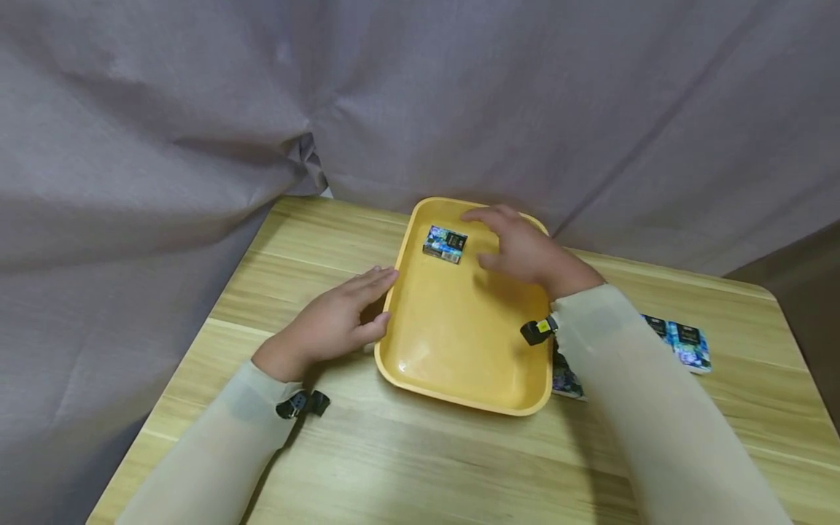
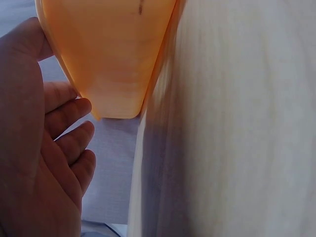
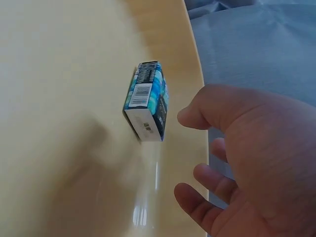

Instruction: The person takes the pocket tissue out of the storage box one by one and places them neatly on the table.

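Note:
A yellow tray lies on the wooden table. Inside it, near its far left corner, sits a small blue patterned box; its barcode side faces up in the right wrist view, its white end toward the camera. My right hand hovers over the tray's far right part, thumb and fingers spread apart and holding nothing, a short way right of the box. At the tray's left side, my left hand touches the rim with its thumb and fingertips. Its other fingers bend loosely below the rim in the left wrist view.
More small patterned boxes lie on the table to the right, partly hidden by my right forearm. Another box shows beside the tray's right wall. A grey cloth hangs behind the table's far edge.

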A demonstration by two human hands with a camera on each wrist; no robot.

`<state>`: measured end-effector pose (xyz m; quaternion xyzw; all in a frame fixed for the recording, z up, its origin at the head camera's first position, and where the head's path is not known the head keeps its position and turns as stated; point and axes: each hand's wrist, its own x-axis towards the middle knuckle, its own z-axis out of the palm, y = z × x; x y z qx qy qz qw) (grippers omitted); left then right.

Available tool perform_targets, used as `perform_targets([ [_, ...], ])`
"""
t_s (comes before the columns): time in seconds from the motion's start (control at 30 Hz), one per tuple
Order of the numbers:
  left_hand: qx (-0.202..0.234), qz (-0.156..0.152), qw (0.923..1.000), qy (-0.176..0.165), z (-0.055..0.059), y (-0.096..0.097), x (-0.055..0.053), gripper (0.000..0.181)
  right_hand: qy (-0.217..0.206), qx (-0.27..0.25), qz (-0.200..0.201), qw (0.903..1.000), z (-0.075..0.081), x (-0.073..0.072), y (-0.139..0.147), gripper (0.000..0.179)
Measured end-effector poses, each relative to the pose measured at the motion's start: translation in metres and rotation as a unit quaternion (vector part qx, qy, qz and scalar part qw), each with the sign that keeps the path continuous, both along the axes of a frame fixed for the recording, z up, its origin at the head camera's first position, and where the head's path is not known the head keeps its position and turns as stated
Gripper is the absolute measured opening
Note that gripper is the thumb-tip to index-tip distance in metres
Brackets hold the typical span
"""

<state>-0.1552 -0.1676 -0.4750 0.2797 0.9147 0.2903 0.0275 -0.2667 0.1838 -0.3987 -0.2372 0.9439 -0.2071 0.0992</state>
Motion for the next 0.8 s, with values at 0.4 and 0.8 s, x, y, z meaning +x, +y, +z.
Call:
perform_targets([
  [0.4, 0.005, -0.008, 1.0000, -0.001, 0.005, 0.009, 0.004, 0.073, -0.014, 0.027, 0.024, 0.9992, -0.016, -0.016, -0.002, 0.085],
  [0.8, 0.004, -0.008, 1.0000, 0.001, 0.006, 0.009, 0.005, 0.075, -0.009, 0.042, 0.042, 0.9982, -0.022, -0.023, -0.018, 0.084],
])
